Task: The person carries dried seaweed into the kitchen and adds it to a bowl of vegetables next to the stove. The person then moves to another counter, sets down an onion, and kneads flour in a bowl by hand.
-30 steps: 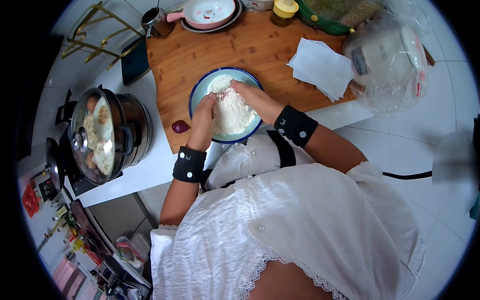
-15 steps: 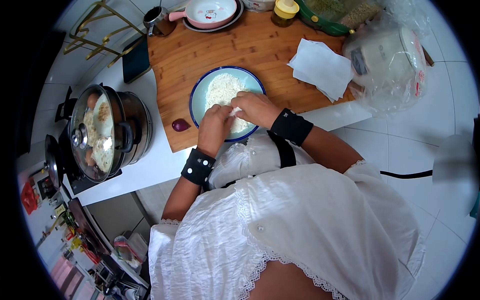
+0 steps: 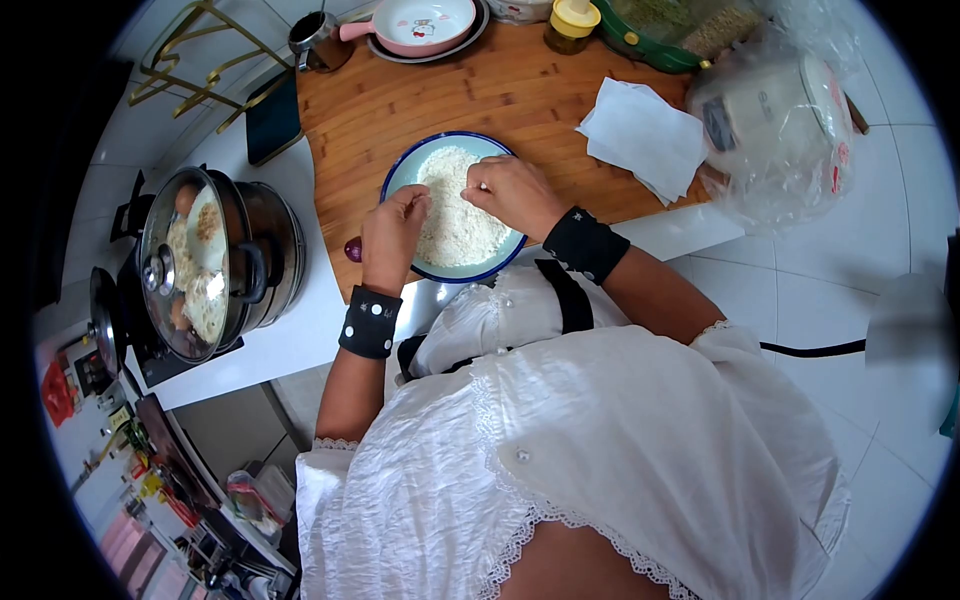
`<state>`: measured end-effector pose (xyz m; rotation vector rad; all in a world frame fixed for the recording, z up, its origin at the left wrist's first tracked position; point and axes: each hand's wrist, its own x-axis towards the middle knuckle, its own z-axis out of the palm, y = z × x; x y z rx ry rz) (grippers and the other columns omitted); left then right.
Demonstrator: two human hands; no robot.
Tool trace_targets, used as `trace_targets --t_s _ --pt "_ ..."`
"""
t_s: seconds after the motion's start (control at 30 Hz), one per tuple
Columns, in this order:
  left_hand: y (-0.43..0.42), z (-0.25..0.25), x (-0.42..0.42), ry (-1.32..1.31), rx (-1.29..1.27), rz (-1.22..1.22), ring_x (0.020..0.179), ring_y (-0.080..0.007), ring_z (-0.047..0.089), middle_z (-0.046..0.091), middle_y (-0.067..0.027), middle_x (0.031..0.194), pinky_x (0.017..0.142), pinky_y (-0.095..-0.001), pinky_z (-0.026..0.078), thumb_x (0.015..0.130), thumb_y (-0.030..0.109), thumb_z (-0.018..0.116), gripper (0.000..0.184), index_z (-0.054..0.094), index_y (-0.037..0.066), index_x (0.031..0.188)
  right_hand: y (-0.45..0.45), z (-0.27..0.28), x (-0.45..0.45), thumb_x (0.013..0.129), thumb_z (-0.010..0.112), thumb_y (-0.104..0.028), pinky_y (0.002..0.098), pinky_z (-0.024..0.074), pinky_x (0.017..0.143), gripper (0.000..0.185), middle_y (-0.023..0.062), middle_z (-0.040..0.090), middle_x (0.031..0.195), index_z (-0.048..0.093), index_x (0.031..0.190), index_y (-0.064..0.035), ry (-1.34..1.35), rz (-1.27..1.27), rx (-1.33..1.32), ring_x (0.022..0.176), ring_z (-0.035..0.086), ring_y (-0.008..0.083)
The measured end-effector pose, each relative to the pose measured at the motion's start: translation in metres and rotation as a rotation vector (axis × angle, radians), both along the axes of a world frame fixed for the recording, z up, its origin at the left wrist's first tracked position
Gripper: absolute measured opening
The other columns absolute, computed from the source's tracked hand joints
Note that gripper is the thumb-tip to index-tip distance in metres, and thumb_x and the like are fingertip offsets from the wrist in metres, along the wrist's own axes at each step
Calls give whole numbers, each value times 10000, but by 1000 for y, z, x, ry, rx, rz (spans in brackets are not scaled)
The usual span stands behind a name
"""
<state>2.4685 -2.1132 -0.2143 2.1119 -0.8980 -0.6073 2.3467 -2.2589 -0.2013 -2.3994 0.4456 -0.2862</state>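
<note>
A pale enamel bowl with a blue rim stands at the front edge of the wooden board, with white flour spread inside. Over its left side my left hand is closed in a pinch, and what its fingertips hold is too small to make out. Above the right part of the flour, my right hand is also pinched, with a small white doughy bit showing at the fingertips. The two hands are apart. Partly hidden behind my left hand is a purple onion piece.
A lidded steamer pot with eggs and other food stands to the left. White paper sheets lie on the wooden board, beside a plastic-wrapped appliance. At the back are a pink pan and a yellow-topped jar.
My hands have drawn apart from their meeting point over the bowl. The left moved left, now partly covering the onion, and the right rose slightly toward the far rim.
</note>
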Motion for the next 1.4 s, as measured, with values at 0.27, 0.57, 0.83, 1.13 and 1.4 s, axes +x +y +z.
trace_targets --t_s 0.27,0.57,0.83,1.13,1.4 --pt "-3 11 -11 -203 -8 -43 680 -205 592 616 -119 801 623 -279 466 762 116 604 175 600 21 908 1 -1 3 748 556 -190 413 427 615 195 129 564 689 550 647 -24 13 -28 18 696 541 299" --pt "-2 -3 -12 -299 -73 -100 746 -279 572 595 -139 849 664 -337 455 729 116 612 161 611 34 867 1 -9 0 759 550 -181 403 431 635 197 136 568 707 552 647 -18 -6 -10 -13 723 548 300" --pt "-6 -4 -28 -280 -94 -165 727 -290 587 598 -167 834 659 -333 466 745 52 564 172 608 22 908 2 -3 0 774 525 -218 415 438 629 195 137 579 705 579 719 -39 -1 -60 -17 707 553 306" --pt "-15 -10 2 -356 -155 -134 911 -362 533 551 -225 1000 774 -391 440 732 -38 446 295 565 -3 999 -1 -18 4 771 455 -37 402 451 720 239 194 584 887 552 988 -17 23 -83 21 875 553 322" --pt "-24 -14 -12 110 -31 -148 953 -327 529 538 -201 1052 834 -342 418 773 63 493 302 519 -13 1065 0 -33 10 745 452 -37 390 390 842 365 246 515 1047 455 1104 30 78 59 262 990 485 360"
